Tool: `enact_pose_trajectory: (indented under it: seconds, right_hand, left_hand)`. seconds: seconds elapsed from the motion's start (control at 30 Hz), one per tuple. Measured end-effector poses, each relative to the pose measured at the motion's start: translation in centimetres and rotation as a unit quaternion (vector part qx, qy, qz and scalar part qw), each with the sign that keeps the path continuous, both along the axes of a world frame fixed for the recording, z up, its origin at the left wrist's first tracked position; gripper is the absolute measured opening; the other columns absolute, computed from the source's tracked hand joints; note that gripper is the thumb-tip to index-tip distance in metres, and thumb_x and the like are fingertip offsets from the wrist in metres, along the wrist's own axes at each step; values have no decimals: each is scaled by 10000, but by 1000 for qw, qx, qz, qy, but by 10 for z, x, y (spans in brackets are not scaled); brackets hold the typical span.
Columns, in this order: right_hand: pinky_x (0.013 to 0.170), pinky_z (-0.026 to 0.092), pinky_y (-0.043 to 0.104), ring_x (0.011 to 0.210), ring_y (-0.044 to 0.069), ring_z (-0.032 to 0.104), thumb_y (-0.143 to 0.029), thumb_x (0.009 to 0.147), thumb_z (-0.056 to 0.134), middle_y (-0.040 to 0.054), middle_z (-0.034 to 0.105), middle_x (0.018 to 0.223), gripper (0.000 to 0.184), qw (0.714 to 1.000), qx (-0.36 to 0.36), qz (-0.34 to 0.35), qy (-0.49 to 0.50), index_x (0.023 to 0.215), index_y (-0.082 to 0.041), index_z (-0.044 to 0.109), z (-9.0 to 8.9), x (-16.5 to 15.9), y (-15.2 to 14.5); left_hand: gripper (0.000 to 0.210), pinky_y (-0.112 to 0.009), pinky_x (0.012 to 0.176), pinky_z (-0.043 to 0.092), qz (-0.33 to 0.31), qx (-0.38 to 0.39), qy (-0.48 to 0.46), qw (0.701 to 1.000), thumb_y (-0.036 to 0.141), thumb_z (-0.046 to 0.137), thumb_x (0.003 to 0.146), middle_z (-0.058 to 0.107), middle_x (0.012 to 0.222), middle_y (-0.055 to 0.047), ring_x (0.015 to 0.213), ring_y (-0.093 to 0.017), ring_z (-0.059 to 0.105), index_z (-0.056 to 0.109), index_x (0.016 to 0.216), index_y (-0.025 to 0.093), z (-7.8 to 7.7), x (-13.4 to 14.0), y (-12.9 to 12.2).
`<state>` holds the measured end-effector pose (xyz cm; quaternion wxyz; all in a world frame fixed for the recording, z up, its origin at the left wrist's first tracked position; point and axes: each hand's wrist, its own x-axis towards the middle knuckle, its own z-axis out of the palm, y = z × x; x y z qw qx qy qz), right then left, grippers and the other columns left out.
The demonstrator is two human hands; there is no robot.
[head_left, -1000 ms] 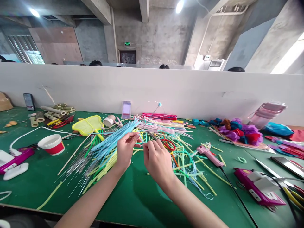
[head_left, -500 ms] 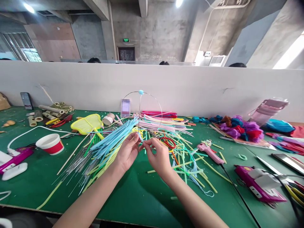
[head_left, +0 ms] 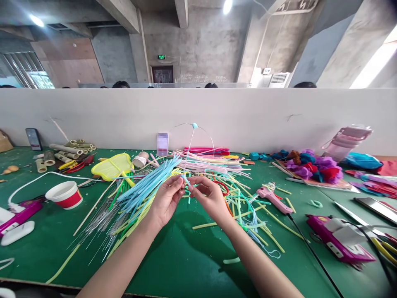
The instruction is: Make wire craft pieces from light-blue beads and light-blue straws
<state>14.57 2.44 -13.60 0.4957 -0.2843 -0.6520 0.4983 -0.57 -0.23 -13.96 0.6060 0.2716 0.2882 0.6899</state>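
My left hand (head_left: 169, 198) is closed in a pinch on the lower end of a thin wire stem (head_left: 190, 151). On top of this stem sits a fuzzy light-blue ball (head_left: 194, 126), from which thin curved wires arch out to both sides. A short light-blue strip (head_left: 185, 179), perhaps pipe cleaner, shows at the stem's lower end between my hands. The fingertips of my right hand (head_left: 208, 195) are pinched on that strip, close beside my left fingers. Behind my left hand lies a bundle of light-blue pipe cleaners (head_left: 145, 184). The stem's bottom end is hidden by my fingers.
Green and yellow stems (head_left: 245, 211) lie scattered right of my hands, with a pink glue gun (head_left: 274, 199) and its cord. Left are a paper cup (head_left: 65, 194), a yellow net-like paddle (head_left: 113, 166) and bamboo pieces (head_left: 70, 150). A white partition (head_left: 124, 111) stands behind.
The wire stem with its blue ball has tilted and shifted right. My right fingers have opened out somewhat around the light-blue strip. The camera view has moved slightly.
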Motion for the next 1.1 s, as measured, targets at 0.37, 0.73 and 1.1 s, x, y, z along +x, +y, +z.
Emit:
enact_pose_trajectory:
  seconds: [0.37, 0.73, 1.1]
  right_hand:
    - [466, 277, 237, 467, 62, 390, -470, 754, 802, -10, 669, 677, 291, 981, -147, 50, 115, 858, -199, 795, -3, -5, 1]
    - [650, 464, 287, 680, 153, 611, -372, 680, 863, 7, 744, 760, 215, 979, -134, -18, 155, 817, -219, 798, -16, -19, 1]
    - [661, 486, 277, 663, 137, 603, -408, 679, 869, -8, 673, 722, 286, 982, -121, 21, 142, 745, -190, 695, -13, -8, -1]
  left_hand:
    - [292, -165, 667, 528, 54, 11, 54, 997, 195, 911, 633, 748, 837, -27, 746, -100, 668, 737, 864, 153, 0, 6, -4]
    - [292, -175, 441, 336, 129, 64, 155, 977, 364, 826, 770, 582, 671, 35, 514, -58, 458, 690, 937, 167, -8, 21, -6]
    - [252, -198, 525, 377, 32, 80, 139, 987, 322, 844, 738, 586, 652, 25, 513, -56, 460, 687, 839, 152, 3, 15, -9]
